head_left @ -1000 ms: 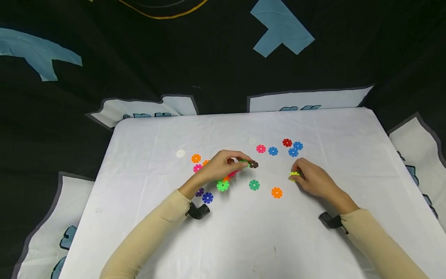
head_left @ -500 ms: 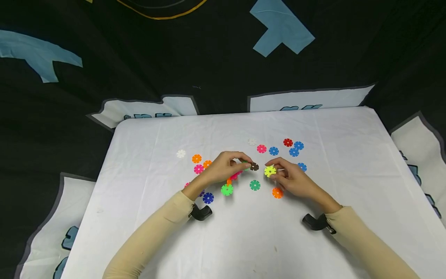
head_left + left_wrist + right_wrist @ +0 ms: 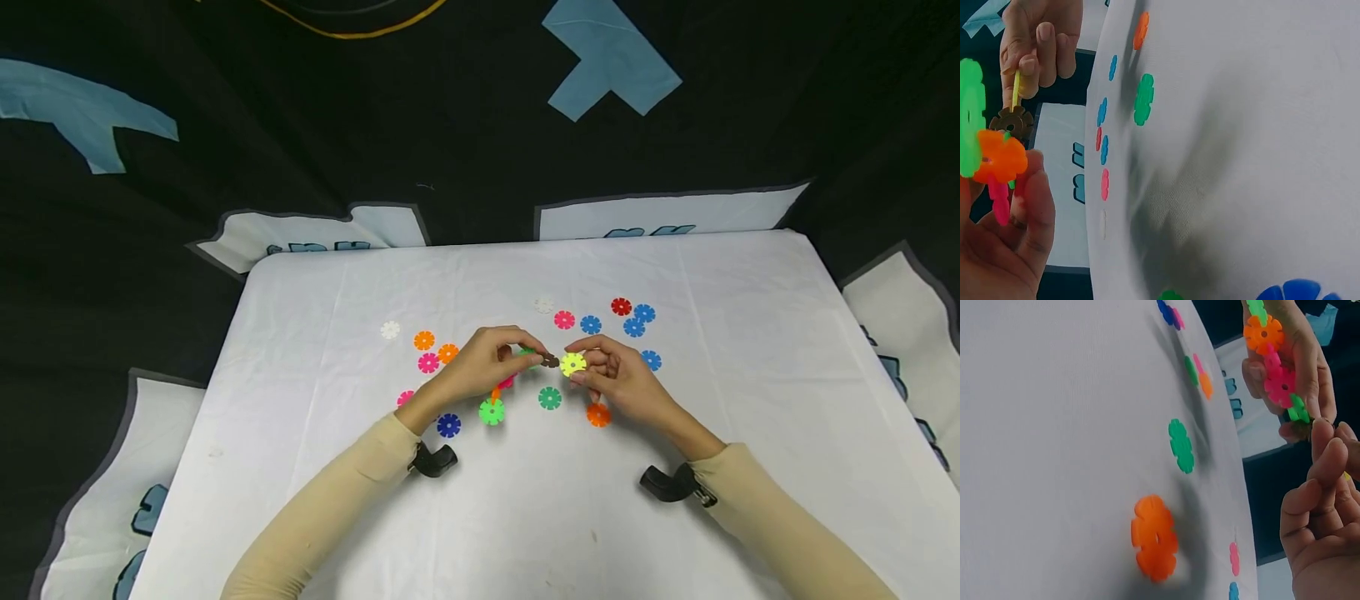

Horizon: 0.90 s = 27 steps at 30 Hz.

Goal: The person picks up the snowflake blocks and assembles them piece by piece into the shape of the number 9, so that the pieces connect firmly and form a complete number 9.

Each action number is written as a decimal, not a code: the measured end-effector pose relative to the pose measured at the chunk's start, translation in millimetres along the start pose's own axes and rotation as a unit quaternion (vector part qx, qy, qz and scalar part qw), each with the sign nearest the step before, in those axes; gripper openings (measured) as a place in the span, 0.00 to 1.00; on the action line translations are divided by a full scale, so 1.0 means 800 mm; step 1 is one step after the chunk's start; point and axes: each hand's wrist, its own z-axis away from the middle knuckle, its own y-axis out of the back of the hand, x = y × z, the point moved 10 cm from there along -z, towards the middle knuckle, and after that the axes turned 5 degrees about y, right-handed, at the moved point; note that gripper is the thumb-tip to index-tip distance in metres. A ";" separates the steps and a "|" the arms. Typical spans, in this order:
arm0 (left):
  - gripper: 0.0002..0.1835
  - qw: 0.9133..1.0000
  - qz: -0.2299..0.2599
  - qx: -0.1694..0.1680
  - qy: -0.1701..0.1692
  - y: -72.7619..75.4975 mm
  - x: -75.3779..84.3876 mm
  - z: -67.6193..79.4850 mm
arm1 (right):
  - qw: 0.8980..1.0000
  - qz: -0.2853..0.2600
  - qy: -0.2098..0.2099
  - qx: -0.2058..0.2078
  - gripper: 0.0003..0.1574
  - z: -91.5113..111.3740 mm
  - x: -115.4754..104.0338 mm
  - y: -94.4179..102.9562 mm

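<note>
My left hand (image 3: pixel 491 360) pinches a chain of notched plastic discs joined edge to edge. In the left wrist view the chain shows a light green disc (image 3: pixel 971 119), an orange disc (image 3: pixel 1001 156), a pink disc (image 3: pixel 999 201) and a brown disc (image 3: pixel 1013 122) at its far end. My right hand (image 3: pixel 626 377) pinches a yellow disc (image 3: pixel 573 364) between thumb and fingers. The yellow disc stands edge-on at the brown disc's rim and seems to touch it. In the right wrist view my right fingers hide most of that meeting point.
On the white table (image 3: pixel 525 517), a green disc (image 3: pixel 550 398) and an orange disc (image 3: pixel 598 415) lie below the hands. Blue discs (image 3: pixel 634 327), a red disc (image 3: pixel 621 307) and a pink disc (image 3: pixel 564 320) lie behind. More discs, including a dark blue disc (image 3: pixel 448 425), surround the left hand.
My right hand has come left from the table's right side, bringing the yellow disc up to the brown disc. The left hand has shifted slightly right, and the brown disc has tilted.
</note>
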 end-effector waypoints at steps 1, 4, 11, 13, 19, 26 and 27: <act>0.07 1.000 -0.001 0.002 -0.002 0.000 0.001 0.000 | 1.000 -0.005 0.001 0.000 0.23 0.000 0.000 -0.001; 0.07 1.000 -0.007 0.011 -0.016 0.000 0.005 0.000 | 1.000 -0.020 0.003 -0.001 0.22 -0.002 0.000 -0.003; 0.05 0.998 0.006 0.030 -0.061 0.000 0.018 0.000 | 0.996 -0.085 0.024 0.005 0.20 -0.004 0.000 -0.009; 0.04 0.998 0.023 0.029 -0.056 -0.001 0.017 0.001 | 0.995 -0.098 0.031 0.009 0.20 -0.005 -0.002 -0.010; 0.05 0.997 0.078 0.022 -0.016 -0.005 0.005 0.000 | 0.993 -0.110 0.044 0.030 0.20 -0.006 -0.008 -0.010; 0.06 0.991 0.127 0.014 0.041 -0.012 -0.010 -0.006 | 0.992 -0.101 0.059 0.036 0.21 -0.014 -0.023 -0.004; 0.05 0.991 0.124 0.014 0.042 -0.012 -0.010 -0.006 | 0.993 -0.100 0.057 0.033 0.20 -0.014 -0.024 -0.004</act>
